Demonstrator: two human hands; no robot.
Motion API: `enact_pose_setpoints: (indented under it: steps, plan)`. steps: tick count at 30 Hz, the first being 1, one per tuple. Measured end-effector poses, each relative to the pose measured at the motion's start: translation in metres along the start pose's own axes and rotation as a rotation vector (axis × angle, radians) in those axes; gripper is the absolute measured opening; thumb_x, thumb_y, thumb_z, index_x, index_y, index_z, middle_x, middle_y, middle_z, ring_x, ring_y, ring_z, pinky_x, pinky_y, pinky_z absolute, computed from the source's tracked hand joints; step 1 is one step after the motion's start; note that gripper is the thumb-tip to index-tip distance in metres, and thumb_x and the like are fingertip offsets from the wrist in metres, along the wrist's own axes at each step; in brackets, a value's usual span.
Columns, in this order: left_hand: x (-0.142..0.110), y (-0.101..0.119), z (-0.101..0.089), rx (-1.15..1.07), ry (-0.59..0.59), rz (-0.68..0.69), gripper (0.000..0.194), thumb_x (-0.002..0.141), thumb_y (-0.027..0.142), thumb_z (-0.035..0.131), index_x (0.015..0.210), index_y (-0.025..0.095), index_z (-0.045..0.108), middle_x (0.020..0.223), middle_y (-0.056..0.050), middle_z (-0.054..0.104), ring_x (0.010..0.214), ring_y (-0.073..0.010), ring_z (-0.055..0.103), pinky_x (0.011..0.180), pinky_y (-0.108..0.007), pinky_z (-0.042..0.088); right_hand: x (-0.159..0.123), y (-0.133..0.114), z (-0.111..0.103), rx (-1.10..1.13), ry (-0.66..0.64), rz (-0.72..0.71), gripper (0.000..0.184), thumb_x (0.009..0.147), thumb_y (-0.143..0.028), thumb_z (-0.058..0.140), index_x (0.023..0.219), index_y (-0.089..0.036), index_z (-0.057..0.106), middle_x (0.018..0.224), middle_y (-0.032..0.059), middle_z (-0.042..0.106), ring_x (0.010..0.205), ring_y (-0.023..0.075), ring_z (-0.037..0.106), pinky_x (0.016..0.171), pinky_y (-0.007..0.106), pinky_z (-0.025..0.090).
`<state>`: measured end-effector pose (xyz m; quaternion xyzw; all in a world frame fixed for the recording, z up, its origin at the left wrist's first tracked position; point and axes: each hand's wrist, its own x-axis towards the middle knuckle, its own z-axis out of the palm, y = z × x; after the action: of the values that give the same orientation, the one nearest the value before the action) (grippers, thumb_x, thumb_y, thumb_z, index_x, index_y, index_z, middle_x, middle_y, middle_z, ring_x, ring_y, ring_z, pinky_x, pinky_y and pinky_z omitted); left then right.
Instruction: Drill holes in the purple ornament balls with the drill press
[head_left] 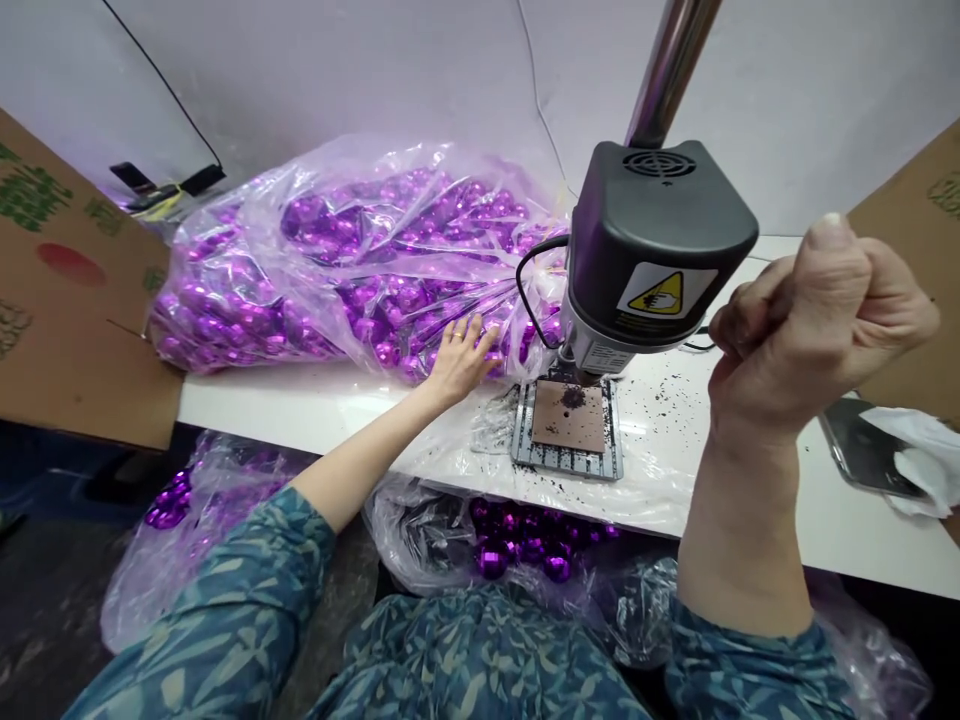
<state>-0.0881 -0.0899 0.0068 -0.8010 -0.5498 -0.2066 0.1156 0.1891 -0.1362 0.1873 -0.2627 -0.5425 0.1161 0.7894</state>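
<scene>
My left hand (461,357) reaches forward with fingers spread into the mouth of a clear plastic bag (247,235) full of shiny purple balls (390,290); its fingertips touch the balls and I cannot see it holding one. My right hand (814,325) is raised in a fist to the right of a small bench drill (656,250), apparently wrapped round the drill's lever, which the fingers hide. Under the drill head sits a brown pad on a grey slotted base plate (568,458), with dark shavings in its middle.
The white table (300,405) carries dark shavings around the drill. Cardboard boxes stand at the left (67,300) and right (911,230). A phone (862,450) and white cloth (919,450) lie at the right. More bagged purple balls (525,550) sit below the table edge.
</scene>
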Motion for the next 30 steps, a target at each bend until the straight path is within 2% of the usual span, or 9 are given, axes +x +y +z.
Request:
enact_pose_setpoints:
  steps: [2,5,11,13,16,19,21,24,30]
  plan:
    - [0.001,-0.005,0.003,0.019,-0.085,-0.05,0.028,0.099,0.019,0.054,0.12,0.02,0.072,0.145,-0.02,0.064,0.141,-0.0362,0.055,0.12,-0.061,0.04,0.0,0.0,0.0,0.014,0.001,-0.004,0.052,0.095,-0.032,0.059,0.051,-0.015,0.036,0.042,-0.0092,0.034,0.036,-0.0013,0.033,0.04,0.018,0.022]
    - [-0.014,-0.024,0.006,0.015,-0.15,-0.001,0.037,0.092,0.004,0.047,0.109,0.02,0.076,0.138,-0.019,0.068,0.141,-0.0333,0.056,0.123,-0.061,0.039,0.0,0.001,0.0,0.022,0.002,-0.005,0.05,0.095,-0.032,0.059,0.052,-0.016,0.038,0.041,-0.0091,0.034,0.035,-0.0006,0.032,0.04,0.018,0.021]
    - [-0.054,-0.06,-0.001,-0.03,-0.13,0.029,0.039,0.087,0.003,0.048,0.108,0.021,0.075,0.139,-0.018,0.068,0.144,-0.0321,0.055,0.127,-0.065,0.034,-0.001,-0.001,0.0,0.01,0.017,0.011,0.049,0.094,-0.028,0.059,0.051,-0.019,0.038,0.039,-0.0086,0.035,0.033,0.003,0.03,0.038,0.024,0.019]
    - [-0.054,-0.057,-0.004,-0.049,-0.101,0.002,0.036,0.088,0.004,0.047,0.106,0.02,0.073,0.139,-0.018,0.068,0.144,-0.032,0.055,0.127,-0.065,0.033,0.0,-0.001,0.0,0.017,0.014,0.006,0.049,0.093,-0.029,0.06,0.05,-0.019,0.038,0.039,-0.0082,0.035,0.033,0.0038,0.031,0.038,0.026,0.019]
    - [-0.036,-0.032,-0.006,-0.138,-0.052,0.038,0.033,0.091,0.007,0.048,0.11,0.02,0.071,0.142,-0.016,0.067,0.149,-0.0317,0.05,0.128,-0.066,0.031,-0.001,-0.001,0.001,0.023,0.022,-0.012,0.052,0.093,-0.031,0.061,0.051,-0.018,0.036,0.04,-0.0083,0.035,0.034,0.0023,0.033,0.039,0.024,0.02]
    - [-0.005,0.002,-0.006,-0.288,-0.191,0.273,0.031,0.093,0.01,0.052,0.114,0.023,0.071,0.142,-0.012,0.067,0.155,-0.0291,0.044,0.131,-0.065,0.025,-0.001,0.0,0.002,-0.002,0.038,-0.007,0.056,0.093,-0.038,0.062,0.051,-0.016,0.032,0.04,-0.0092,0.031,0.036,-0.0017,0.035,0.044,0.019,0.021]
    - [0.012,0.015,-0.007,-0.3,-0.285,0.357,0.025,0.095,0.017,0.057,0.114,0.023,0.073,0.137,-0.012,0.07,0.153,-0.0306,0.045,0.132,-0.066,0.021,-0.002,0.0,0.002,-0.017,0.047,-0.002,0.059,0.091,-0.044,0.064,0.051,-0.015,0.031,0.04,-0.0095,0.031,0.036,-0.0028,0.034,0.045,0.018,0.02]
    - [0.018,0.011,-0.012,-0.192,-0.289,0.281,0.021,0.098,0.023,0.057,0.105,0.022,0.077,0.127,-0.013,0.073,0.142,-0.034,0.055,0.13,-0.07,0.018,-0.003,-0.001,0.001,-0.017,0.029,-0.004,0.059,0.091,-0.046,0.063,0.051,-0.015,0.032,0.041,-0.009,0.033,0.036,-0.0023,0.033,0.043,0.019,0.02]
    - [-0.013,-0.008,-0.015,0.046,-0.246,0.045,0.03,0.098,0.016,0.05,0.089,0.016,0.078,0.11,-0.019,0.074,0.121,-0.0387,0.066,0.12,-0.072,0.034,-0.003,0.001,0.001,0.028,0.041,-0.037,0.057,0.09,-0.04,0.067,0.049,-0.019,0.034,0.04,-0.0083,0.029,0.035,0.0022,0.031,0.04,0.027,0.02]
